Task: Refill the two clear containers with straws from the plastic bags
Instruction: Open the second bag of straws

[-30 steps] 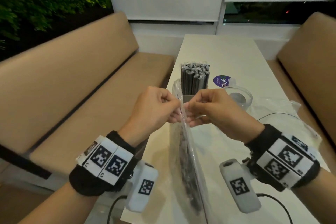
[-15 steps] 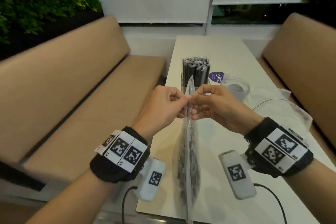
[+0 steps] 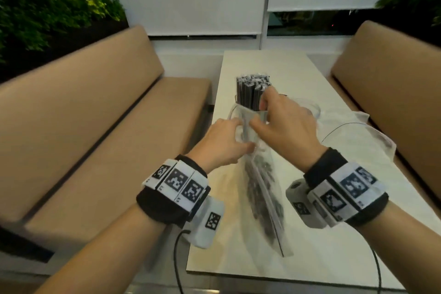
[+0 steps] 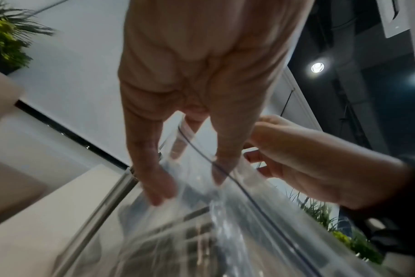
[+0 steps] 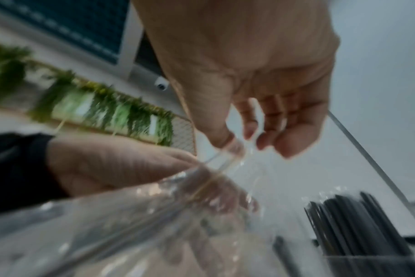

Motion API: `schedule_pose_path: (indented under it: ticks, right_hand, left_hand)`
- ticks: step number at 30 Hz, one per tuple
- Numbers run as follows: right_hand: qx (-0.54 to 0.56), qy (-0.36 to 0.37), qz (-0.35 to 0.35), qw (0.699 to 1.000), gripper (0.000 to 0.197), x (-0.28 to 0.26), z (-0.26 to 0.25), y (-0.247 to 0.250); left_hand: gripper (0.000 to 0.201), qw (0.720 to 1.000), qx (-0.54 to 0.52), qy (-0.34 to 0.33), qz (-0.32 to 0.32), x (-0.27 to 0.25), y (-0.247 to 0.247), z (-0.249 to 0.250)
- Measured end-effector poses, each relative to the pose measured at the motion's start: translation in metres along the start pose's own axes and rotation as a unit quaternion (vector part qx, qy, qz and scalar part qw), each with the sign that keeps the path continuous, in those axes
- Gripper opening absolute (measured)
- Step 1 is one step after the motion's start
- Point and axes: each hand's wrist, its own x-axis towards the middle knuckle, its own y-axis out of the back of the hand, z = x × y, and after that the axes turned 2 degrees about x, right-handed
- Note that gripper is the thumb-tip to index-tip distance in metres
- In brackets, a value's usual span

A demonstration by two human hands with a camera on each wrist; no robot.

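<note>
Clear, crinkled plastic: one bag (image 3: 263, 188), held upright over the near end of the table (image 3: 322, 241), its mouth pulled apart between my hands. Contents: dark straws, seen only as blurred streaks through the film; their count cannot be made out. The bag's lower corner reaches toward the table edge; whether it rests there I cannot tell.

Left hand (image 3: 220, 143): fingers curled, pinching the near lip of the bag; in the left wrist view the fingertips (image 4: 158, 189) press into the film beside a thin dark seal line.

Right hand (image 3: 286, 126): thumb and forefinger pinching the far lip, remaining fingers loosely bent. It covers most of what stands behind it. The right wrist view is heavily blurred.

Container (image 3: 241, 100): clear, straight-walled, standing mid-table just beyond the bag; nearly invisible but for its edges, lower part hidden by the bag and my right hand. Filled with upright dark straws (image 3: 251, 89), ends wrapped in pale film.

Second container (image 3: 310, 108): clear, round rim only, mostly hidden behind my right hand; contents cannot be told.

Second bag (image 3: 362, 141): clear, lying flat and rumpled at the table's right side.

Table: pale, smooth, rectangular, between two tan padded benches (image 3: 95, 126).
</note>
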Motion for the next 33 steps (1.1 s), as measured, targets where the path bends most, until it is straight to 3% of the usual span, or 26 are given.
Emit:
schedule_pose_path:
  ticks: [2,5,8,10,11,13,15,17,18,20,22,23,24,26,28,30,33]
  right_hand:
    - [-0.064,-0.023,-0.088,0.994,0.049,-0.008,0.001,-0.011]
    - [-0.082,-0.083,-0.145,0.982,0.057,-0.008,0.033,0.007]
    - [-0.081,-0.183,-0.184,0.963,0.052,-0.003,0.064,0.051]
    - [-0.05,-0.208,-0.223,0.951,0.041,-0.002,0.069,0.063]
    - [-0.015,-0.202,-0.236,0.95,0.036,-0.002,0.068,0.063]
    - [0.096,-0.195,-0.254,0.943,0.028,-0.002,0.06,0.061]
    - [0.193,-0.194,-0.25,0.929,0.028,-0.002,0.053,0.058]
    - [0.197,-0.195,-0.208,0.938,0.025,-0.001,0.054,0.052]
    - [0.17,-0.2,-0.185,0.947,0.021,0.0,0.058,0.049]
    - [0.113,-0.214,-0.174,0.955,0.021,-0.001,0.068,0.047]
    - [0.108,-0.235,-0.199,0.945,0.022,-0.003,0.075,0.047]
    - [0.124,-0.247,-0.214,0.937,0.023,-0.004,0.076,0.046]
    - [0.152,-0.259,-0.228,0.926,0.025,-0.006,0.075,0.046]
    - [0.228,-0.278,-0.263,0.895,0.034,-0.01,0.068,0.044]
    - [0.282,-0.27,-0.31,0.867,0.055,-0.016,0.059,0.044]
    - [0.303,-0.228,-0.343,0.859,0.072,-0.024,0.047,0.042]
    - [0.289,-0.183,-0.363,0.867,0.086,-0.034,0.042,0.036]
  left_hand:
    - [0.055,0.998,0.01,-0.05,0.031,-0.001,0.0,0.001]
    - [0.06,0.987,0.116,-0.107,0.041,-0.006,0.015,-0.025]
    - [0.065,0.971,0.223,-0.07,-0.045,-0.016,0.038,-0.05]
    - [0.07,0.963,0.246,-0.054,-0.092,-0.015,0.048,-0.05]
    - [0.073,0.973,0.202,-0.051,-0.101,-0.013,0.049,-0.046]
    - [0.074,0.996,-0.035,0.003,-0.083,-0.006,0.046,-0.035]
    - [0.058,0.965,-0.252,0.07,-0.031,0.004,0.037,-0.024]
    - [0.037,0.929,-0.354,0.099,0.025,0.011,0.032,-0.019]
    - [0.029,0.924,-0.366,0.101,0.039,0.013,0.03,-0.018]
    - [0.033,0.954,-0.288,0.075,0.03,0.012,0.027,-0.026]
    - [0.058,0.987,-0.155,0.042,-0.008,0.007,0.025,-0.038]
    - [0.071,0.99,-0.128,0.041,-0.045,0.005,0.022,-0.044]
    - [0.079,0.982,-0.151,0.06,-0.094,0.001,0.018,-0.045]
    - [0.088,0.938,-0.275,0.125,-0.168,-0.004,0.008,-0.04]
    - [0.094,0.878,-0.421,0.175,-0.148,-0.005,0.001,-0.033]
    - [0.103,0.836,-0.501,0.186,-0.126,-0.003,-0.009,-0.031]
    - [0.105,0.809,-0.548,0.175,-0.12,-0.003,-0.015,-0.029]
